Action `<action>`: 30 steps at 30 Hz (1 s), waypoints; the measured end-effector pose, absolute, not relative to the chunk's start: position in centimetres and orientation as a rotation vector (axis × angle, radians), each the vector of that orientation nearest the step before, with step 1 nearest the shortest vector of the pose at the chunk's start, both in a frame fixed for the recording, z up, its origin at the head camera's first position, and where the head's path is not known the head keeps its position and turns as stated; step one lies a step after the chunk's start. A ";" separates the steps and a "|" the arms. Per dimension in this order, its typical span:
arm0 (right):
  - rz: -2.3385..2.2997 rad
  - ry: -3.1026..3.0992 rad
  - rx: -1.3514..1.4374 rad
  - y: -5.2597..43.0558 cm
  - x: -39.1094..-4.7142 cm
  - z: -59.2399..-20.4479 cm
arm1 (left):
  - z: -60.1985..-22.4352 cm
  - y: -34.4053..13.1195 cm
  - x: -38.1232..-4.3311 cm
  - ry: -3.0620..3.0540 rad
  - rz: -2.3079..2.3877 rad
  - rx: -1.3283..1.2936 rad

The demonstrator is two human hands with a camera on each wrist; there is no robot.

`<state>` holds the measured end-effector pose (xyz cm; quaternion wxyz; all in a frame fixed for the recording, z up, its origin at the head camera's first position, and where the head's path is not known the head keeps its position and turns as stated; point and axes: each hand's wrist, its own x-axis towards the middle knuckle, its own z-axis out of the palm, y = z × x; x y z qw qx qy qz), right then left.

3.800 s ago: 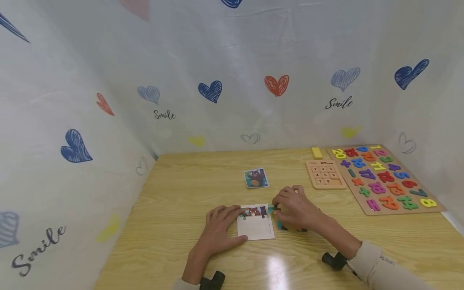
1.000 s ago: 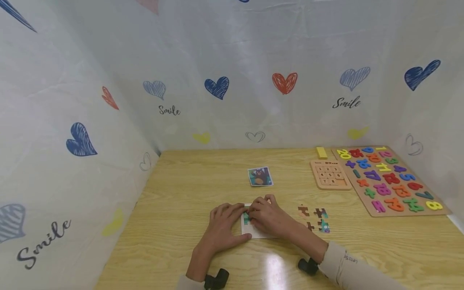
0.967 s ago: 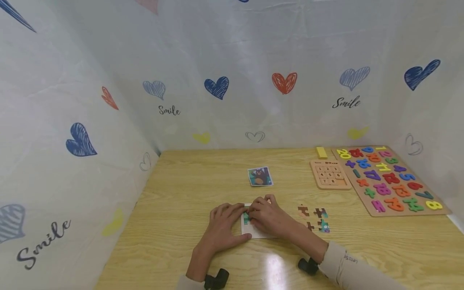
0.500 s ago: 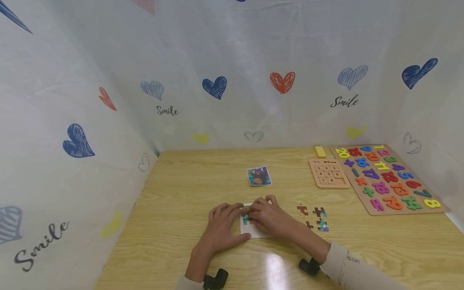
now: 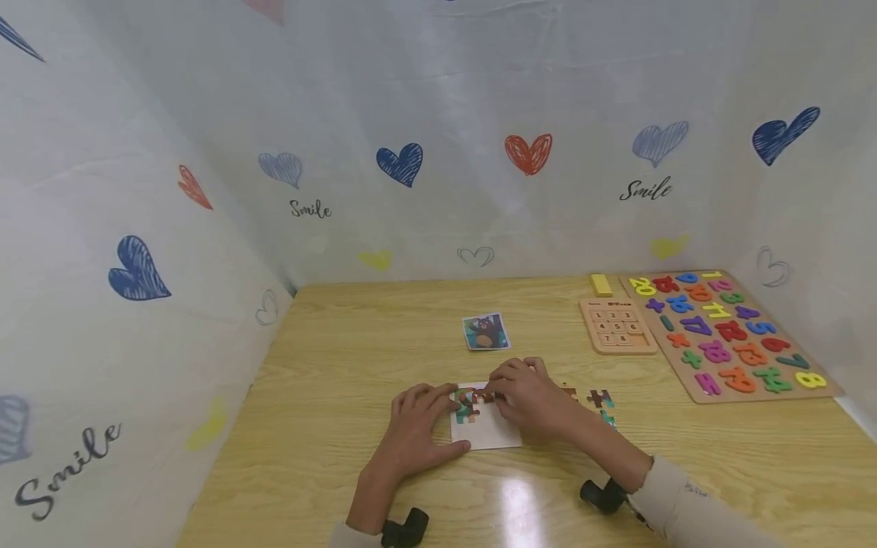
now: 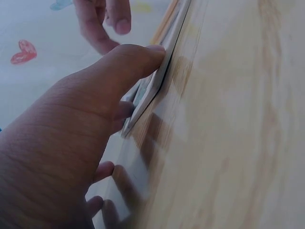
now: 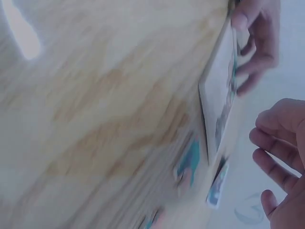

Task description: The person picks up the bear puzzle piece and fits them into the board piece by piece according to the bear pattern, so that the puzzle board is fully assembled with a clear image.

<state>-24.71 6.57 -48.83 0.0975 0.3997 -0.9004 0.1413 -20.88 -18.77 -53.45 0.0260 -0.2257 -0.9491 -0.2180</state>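
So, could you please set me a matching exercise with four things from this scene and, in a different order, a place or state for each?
Column one:
1. left hand
2. bear card
3. yellow block
4. tile frame

Column two:
A. just beyond the tile frame
B. lying by itself straight beyond the puzzle tray
C. bears the numbers 1 to 8
D. holding the left side of the puzzle tray

Pairs: 1-D, 2-B, 3-A, 4-C

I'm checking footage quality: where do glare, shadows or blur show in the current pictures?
Head view: a glare streak on the near table; left wrist view: dark shadows beside the left hand; right wrist view: bright glare at top left, and loose puzzle pieces look blurred.
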 end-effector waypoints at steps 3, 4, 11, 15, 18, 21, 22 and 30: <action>0.449 -2.683 1.140 8.2 -24.8 -48.6 | -53.4 -18.7 -20.9 -2.938 -0.686 -0.687; 0.470 -2.682 1.130 8.8 -24.9 -48.6 | -53.4 -18.7 -20.9 -2.937 -0.690 -0.687; 0.540 -2.664 1.054 12.5 -24.9 -49.1 | -53.5 -18.8 -20.9 -2.905 -0.709 -0.708; 0.555 -2.634 1.043 14.2 -24.8 -49.5 | -53.7 -18.8 -20.8 -2.920 -0.713 -0.696; 0.520 -2.642 1.015 15.1 -24.8 -49.8 | -53.7 -18.8 -20.8 -2.929 -0.722 -0.685; 0.498 -2.663 0.981 15.8 -24.8 -50.1 | -53.7 -18.8 -20.8 -2.928 -0.725 -0.685; 0.496 -2.667 0.974 16.1 -24.8 -50.2 | -53.8 -18.8 -20.8 -2.927 -0.725 -0.684; 0.571 -2.624 0.988 18.0 -24.7 -51.1 | -53.7 -18.8 -20.7 -2.928 -0.733 -0.674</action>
